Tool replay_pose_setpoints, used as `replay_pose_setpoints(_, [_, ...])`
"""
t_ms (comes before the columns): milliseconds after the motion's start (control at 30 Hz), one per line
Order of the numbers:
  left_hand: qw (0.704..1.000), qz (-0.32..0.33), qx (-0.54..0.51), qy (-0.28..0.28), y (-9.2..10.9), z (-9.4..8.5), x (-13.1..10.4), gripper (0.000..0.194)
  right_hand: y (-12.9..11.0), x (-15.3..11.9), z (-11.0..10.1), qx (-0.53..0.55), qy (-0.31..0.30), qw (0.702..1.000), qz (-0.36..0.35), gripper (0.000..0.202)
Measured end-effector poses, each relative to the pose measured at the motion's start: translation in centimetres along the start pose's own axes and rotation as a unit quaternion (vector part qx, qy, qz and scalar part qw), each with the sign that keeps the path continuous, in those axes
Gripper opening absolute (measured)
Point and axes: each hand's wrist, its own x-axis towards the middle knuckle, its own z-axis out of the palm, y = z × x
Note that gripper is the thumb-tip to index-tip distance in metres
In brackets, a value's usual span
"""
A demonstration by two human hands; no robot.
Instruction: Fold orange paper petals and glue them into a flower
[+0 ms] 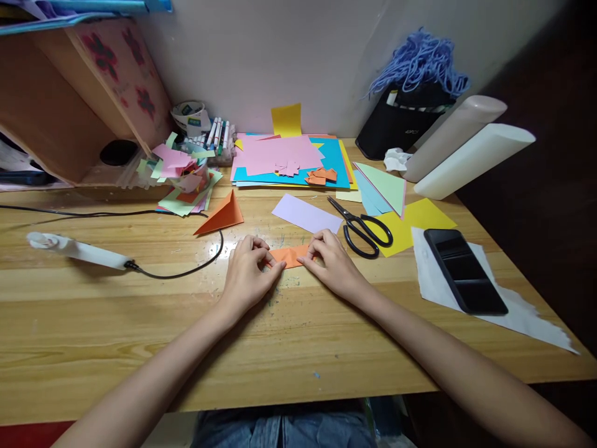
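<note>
An orange paper strip (pixel 290 256) with creases across its middle lies low over the wooden table. My left hand (pixel 249 270) pinches its left end between thumb and fingers. At the other end, my right hand (pixel 329 261) grips the strip in the same way. Just behind the strip rests a lilac paper rectangle (pixel 305 213). Black-handled scissors (pixel 361 227) lie partly spread to the right of my right hand. A folded orange paper triangle (pixel 222 215) stands behind my left hand.
Stacked coloured paper (pixel 280 155) sits against the wall, with small folded orange pieces (pixel 321 176) on top. A phone (pixel 464 270) rests on torn white paper at right. At left, a white device (pixel 81 250) trails a black cable. Markers (pixel 219 134) and a scrap-filled cup (pixel 186 171) stand behind.
</note>
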Motion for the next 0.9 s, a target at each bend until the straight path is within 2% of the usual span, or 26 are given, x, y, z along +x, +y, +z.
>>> replay_pose_setpoints(333, [0.999, -0.002, 0.021, -0.025, 0.06, -0.11, 0.21, 0.019, 0.09, -0.10, -0.14, -0.007, 0.021, 1.000, -0.012, 0.019])
replay_pose_setpoints(400, [1.000, 0.011, 0.010, -0.026, 0.03, -0.07, 0.14, 0.011, -0.01, -0.16, -0.32, -0.031, 0.033, 0.998, -0.039, 0.013])
replay_pose_setpoints(467, [0.999, 0.043, 0.007, -0.029, 0.06, 0.03, 0.03, 0.020, -0.10, -0.25, -0.42, -0.068, 0.031, 0.993, -0.088, 0.004])
replay_pose_setpoints(567, [0.994, 0.092, 0.038, -0.037, 0.13, 0.16, -0.19, 0.031, -0.10, -0.41, -0.40, -0.112, 0.006, 0.976, -0.188, 0.011])
replay_pose_setpoints(700, [0.990, 0.103, 0.084, -0.048, 0.08, 0.09, -0.46, 0.032, 0.12, -0.54, -0.28, -0.152, 0.002, 0.947, -0.282, 0.011])
replay_pose_setpoints(800, [0.989, 0.100, 0.087, -0.066, -0.02, -0.06, -0.52, 0.036, 0.34, -0.55, -0.38, -0.169, 0.012, 0.938, -0.302, 0.016])
replay_pose_setpoints(900, [0.989, 0.096, 0.084, -0.080, -0.07, -0.21, -0.49, 0.038, 0.64, -0.57, -0.81, -0.165, 0.005, 0.945, -0.283, 0.019])
